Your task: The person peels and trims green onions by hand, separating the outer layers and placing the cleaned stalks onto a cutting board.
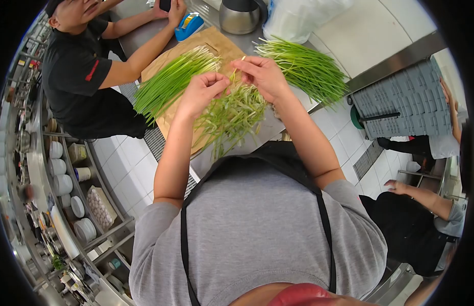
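Observation:
My left hand is closed in a pinch, thumb against fingers, at the lower end of a thin pale chive stalk. My right hand pinches the same stalk close to its upper end. Under both hands lies a loose heap of torn, yellowish-green leaf trimmings. To the left, a thick bunch of long green chives rests on brown paper, white ends pointing away from me. Another bunch of chives spreads out on the right side of the steel table.
At the far edge stand a blue tape dispenser, a steel jug and a clear plastic bag. A co-worker leans on the table at left. Stacked grey crates and more people are on the right; shelves with dishes line the left.

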### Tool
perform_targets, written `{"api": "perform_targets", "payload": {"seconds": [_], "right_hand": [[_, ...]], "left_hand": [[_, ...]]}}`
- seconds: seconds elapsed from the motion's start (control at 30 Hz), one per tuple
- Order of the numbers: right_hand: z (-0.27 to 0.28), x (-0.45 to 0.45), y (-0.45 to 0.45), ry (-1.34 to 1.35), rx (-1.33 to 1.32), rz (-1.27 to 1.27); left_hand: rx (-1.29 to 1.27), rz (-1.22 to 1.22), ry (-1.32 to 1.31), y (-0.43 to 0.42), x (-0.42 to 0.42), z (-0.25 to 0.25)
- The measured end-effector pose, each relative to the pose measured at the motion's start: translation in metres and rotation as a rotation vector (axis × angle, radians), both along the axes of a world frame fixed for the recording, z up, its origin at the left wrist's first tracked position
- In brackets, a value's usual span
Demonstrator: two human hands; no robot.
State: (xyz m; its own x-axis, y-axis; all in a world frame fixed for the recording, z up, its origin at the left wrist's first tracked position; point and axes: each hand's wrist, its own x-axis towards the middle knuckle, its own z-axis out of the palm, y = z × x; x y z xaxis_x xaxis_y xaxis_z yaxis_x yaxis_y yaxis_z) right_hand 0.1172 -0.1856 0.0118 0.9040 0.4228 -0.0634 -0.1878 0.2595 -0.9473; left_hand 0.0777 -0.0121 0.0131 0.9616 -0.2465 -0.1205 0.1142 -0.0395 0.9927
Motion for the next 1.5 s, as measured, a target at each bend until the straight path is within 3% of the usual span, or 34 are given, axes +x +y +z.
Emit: {"api": "perform_targets", "payload": {"seconds": [0.17,0.27,0.37,0.4,0.47,0.57,0.67,0.77,0.93,1.03,1.07,1.23,1.5], "right_hand": [[0.001,0.007,-0.014,0.034,0.115,-0.071],[0.002,0.007,-0.02,0.069,0.114,-0.118],[0.001,0.002,-0.02,0.076,0.014,-0.148],[-0.004,0.003,-0.02,0.063,-0.024,-0.144],[-0.015,0.008,-0.02,0.043,-0.073,-0.12],[-0.019,0.01,-0.022,0.044,-0.084,-0.081],[-0.008,0.002,-0.019,0.038,-0.044,-0.094],[-0.006,-0.003,-0.018,-0.004,-0.03,-0.109],[-0.006,-0.002,-0.019,-0.02,0.016,-0.202],[-0.014,0.005,-0.026,0.06,0.326,-0.421],[-0.016,0.004,-0.026,0.062,0.287,-0.376],[-0.003,-0.017,-0.013,-0.009,0.018,-0.219],[-0.005,-0.01,-0.017,-0.021,-0.031,-0.21]], "left_hand": [[0.093,-0.13,0.017,0.012,-0.004,-0.007],[0.748,-0.1,-0.18,0.022,-0.012,-0.009],[1.15,0.136,-0.642,0.025,-0.018,-0.015],[1.157,0.122,-0.487,0.021,-0.019,-0.007],[1.159,0.097,-0.185,0.009,-0.014,0.016],[0.932,0.169,-0.442,0.01,-0.01,-0.002],[0.713,0.187,-0.464,-0.003,-0.003,0.005],[0.434,0.097,-0.23,-0.015,0.005,0.012],[0.23,0.053,-0.186,-0.024,0.011,0.004],[0.13,0.065,-0.128,-0.025,0.009,0.003],[0.094,0.067,-0.111,-0.025,0.011,0.003],[0.044,0.059,-0.142,-0.027,0.013,0.001],[0.224,-0.056,-0.079,-0.02,0.009,0.002]]}}
